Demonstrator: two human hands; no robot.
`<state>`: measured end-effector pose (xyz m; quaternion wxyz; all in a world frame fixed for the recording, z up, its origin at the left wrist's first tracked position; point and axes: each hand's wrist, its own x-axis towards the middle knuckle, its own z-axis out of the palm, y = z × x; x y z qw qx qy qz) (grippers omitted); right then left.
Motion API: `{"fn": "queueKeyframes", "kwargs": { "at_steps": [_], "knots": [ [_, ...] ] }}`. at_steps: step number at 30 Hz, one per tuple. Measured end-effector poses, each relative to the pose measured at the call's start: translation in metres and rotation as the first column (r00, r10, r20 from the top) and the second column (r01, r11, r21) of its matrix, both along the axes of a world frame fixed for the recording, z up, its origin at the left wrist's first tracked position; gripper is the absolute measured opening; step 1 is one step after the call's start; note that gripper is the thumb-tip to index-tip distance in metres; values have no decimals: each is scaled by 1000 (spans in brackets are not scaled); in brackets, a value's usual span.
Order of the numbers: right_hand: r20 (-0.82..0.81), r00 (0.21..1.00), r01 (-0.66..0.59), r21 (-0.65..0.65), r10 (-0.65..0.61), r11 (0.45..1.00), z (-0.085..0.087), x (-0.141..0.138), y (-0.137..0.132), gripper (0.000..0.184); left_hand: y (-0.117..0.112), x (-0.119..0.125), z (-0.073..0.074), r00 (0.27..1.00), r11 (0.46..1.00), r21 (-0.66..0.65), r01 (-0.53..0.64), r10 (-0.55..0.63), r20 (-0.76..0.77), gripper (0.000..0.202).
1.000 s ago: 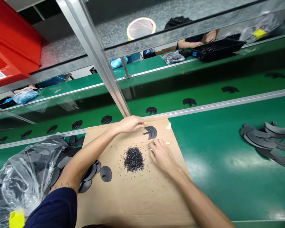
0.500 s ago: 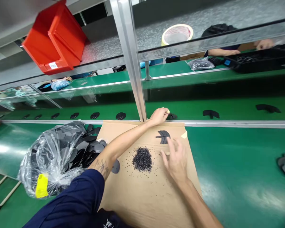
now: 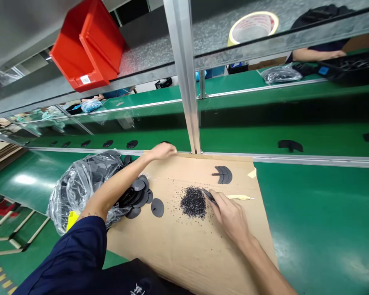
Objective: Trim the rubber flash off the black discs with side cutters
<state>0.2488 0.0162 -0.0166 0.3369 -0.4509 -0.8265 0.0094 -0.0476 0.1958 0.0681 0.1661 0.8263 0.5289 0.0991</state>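
Observation:
At the back edge of the cardboard sheet (image 3: 184, 254), my left hand (image 3: 162, 151) is over the metal rail, its fingers blurred, so any hold is unclear. Just behind it shows part of a dark disc (image 3: 166, 142) on the green belt. My right hand (image 3: 232, 211) is closed on a dark, narrow tool (image 3: 209, 196); the tool's tip is at the right side of a pile of tiny black pieces (image 3: 193, 203). Beyond that hand lie a yellow pen-like tool (image 3: 240, 197) and a dark crescent-shaped part (image 3: 224, 175). One loose dark disc (image 3: 157, 207) rests left of the pile.
A clear plastic bag (image 3: 76, 184) spills dark discs (image 3: 138, 196) at left. Several dark pieces are spaced along the belt (image 3: 240, 135). A metal post (image 3: 186, 73) rises behind the cardboard. The shelf above carries a red bin (image 3: 89, 45) and a tape roll (image 3: 253, 26).
My left hand has swung leftward along the rail. My right hand has closed on the dark tool beside the pile, leaving the yellow tool on the cardboard. The camera view has shifted.

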Motion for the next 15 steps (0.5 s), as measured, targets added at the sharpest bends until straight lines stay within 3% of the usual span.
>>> {"fn": "queueKeyframes", "kwargs": {
  "at_steps": [3, 6, 10, 15],
  "knots": [
    [0, 1000, 20, 38, -20, 999, 2, 3, 2, 31, 29, -35, -5, 975, 978, 23, -209, 210, -71, 27],
    [16, 999, 31, 61, -32, 998, 2, 7, 4, 30, 39, -50, -20, 936, 942, 21, -334, 335, -106, 35],
    [29, 999, 33, 45, -35, 998, 0, 7, 5, 30, 43, -52, -37, 899, 907, 19, -420, 419, -128, 34],
    [43, 999, 25, 53, -27, 998, -1, 5, 4, 31, 42, -54, -37, 885, 895, 50, -442, 445, -137, 35]
  ]
}}
